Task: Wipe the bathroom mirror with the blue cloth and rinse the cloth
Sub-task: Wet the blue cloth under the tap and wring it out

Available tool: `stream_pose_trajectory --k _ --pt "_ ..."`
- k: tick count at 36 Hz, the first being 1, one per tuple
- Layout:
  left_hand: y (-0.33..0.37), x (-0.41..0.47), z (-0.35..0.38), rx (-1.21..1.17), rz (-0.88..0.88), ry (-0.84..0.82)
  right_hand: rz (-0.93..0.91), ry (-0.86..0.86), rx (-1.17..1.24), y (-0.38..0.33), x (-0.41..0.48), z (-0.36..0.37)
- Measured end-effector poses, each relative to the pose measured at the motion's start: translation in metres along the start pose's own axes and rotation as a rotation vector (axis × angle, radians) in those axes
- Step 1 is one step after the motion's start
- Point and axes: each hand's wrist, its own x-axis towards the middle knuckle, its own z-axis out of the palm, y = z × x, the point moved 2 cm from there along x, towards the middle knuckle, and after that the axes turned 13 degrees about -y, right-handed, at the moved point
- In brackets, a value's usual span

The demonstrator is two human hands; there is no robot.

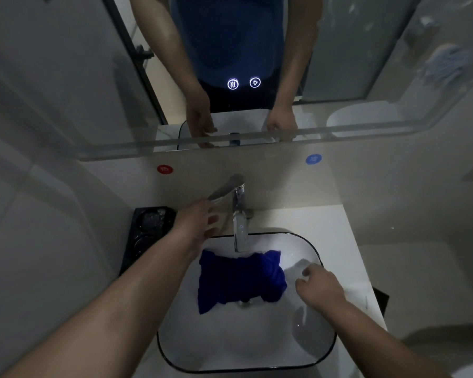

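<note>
The blue cloth [238, 281] lies crumpled in the white sink basin [243, 347], just under the chrome faucet spout [240, 233]. My left hand [200, 221] is at the faucet's lever handle [225, 188], fingers curled beneath it. My right hand [318, 287] hovers over the basin's right side, right of the cloth, fingers loosely bent and holding nothing. The mirror [230, 64] hangs above, reflecting my arms and dark blue shirt. I cannot tell if water is running.
Two lit touch buttons [243, 83] glow on the mirror. A red sticker [165, 168] and a blue sticker [313, 159] mark the wall behind the faucet. A black tray [145, 236] sits on the counter left of the sink. The counter edge runs along the right.
</note>
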Motion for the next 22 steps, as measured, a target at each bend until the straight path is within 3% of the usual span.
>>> stream_pose_trajectory --k 5,12,19,22 --pt "0.007 0.008 -0.009 0.086 -0.114 0.121 -0.046 0.006 0.008 0.008 0.003 0.002" --pt "-0.004 0.017 -0.011 -0.186 -0.040 -0.079 -0.075 -0.058 0.072 0.015 0.014 -0.003" --pt "0.003 0.011 -0.019 -0.270 0.075 -0.215 -0.111 -0.059 0.102 0.020 0.022 -0.001" --pt "-0.010 0.012 -0.022 -0.275 0.079 -0.149 -0.134 -0.043 0.110 0.023 0.024 0.001"
